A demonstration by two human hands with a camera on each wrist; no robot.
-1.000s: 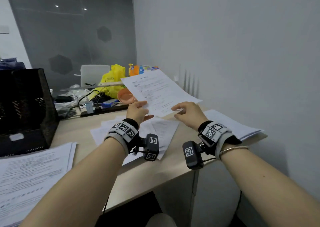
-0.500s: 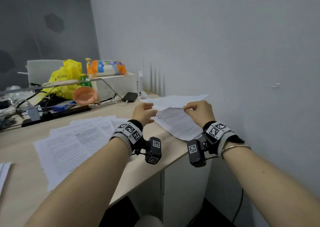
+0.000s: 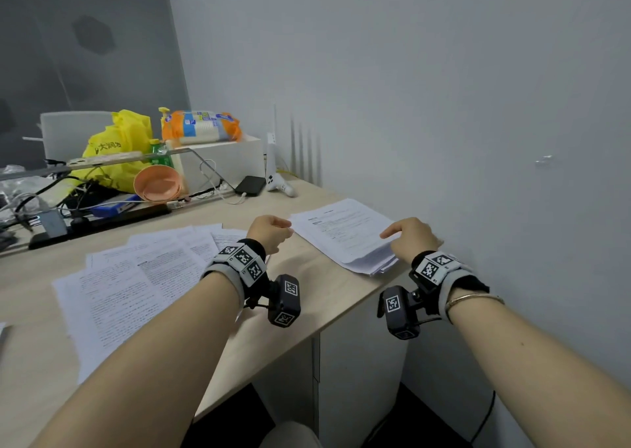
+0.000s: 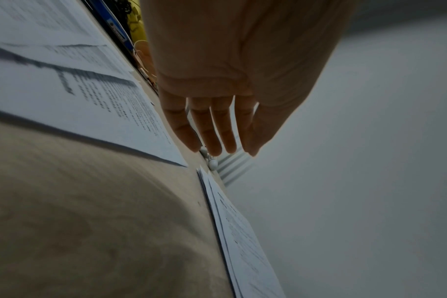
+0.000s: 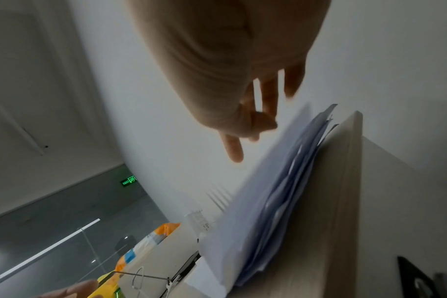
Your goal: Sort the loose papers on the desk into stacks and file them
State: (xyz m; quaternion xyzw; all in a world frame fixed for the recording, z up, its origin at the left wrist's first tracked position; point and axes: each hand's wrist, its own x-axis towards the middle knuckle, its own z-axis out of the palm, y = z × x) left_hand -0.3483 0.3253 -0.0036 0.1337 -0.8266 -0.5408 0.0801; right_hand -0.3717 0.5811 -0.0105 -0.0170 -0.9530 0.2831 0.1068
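A stack of printed papers (image 3: pixel 345 232) lies on the wooden desk (image 3: pixel 290 307) near its right end by the wall. My left hand (image 3: pixel 269 230) hovers at the stack's left edge, fingers straight and holding nothing (image 4: pixel 217 145). My right hand (image 3: pixel 409 236) hangs just above the stack's near right corner, its fingers loosely extended and apart from the sheets (image 5: pixel 255 125). The stack's edges (image 5: pixel 268 201) look uneven. Several loose printed sheets (image 3: pixel 136 277) lie fanned out on the desk to the left of my left arm.
Along the back of the desk are an orange bowl (image 3: pixel 157 184), a yellow bag (image 3: pixel 116 147), a white box (image 3: pixel 222 160), a black device (image 3: pixel 250 185) with a cable, and a white controller (image 3: pixel 280 184). The grey wall runs close along the right.
One second ago both hands held a sheet up in the air. They carried it right, laid it on the stack by the wall and let go.
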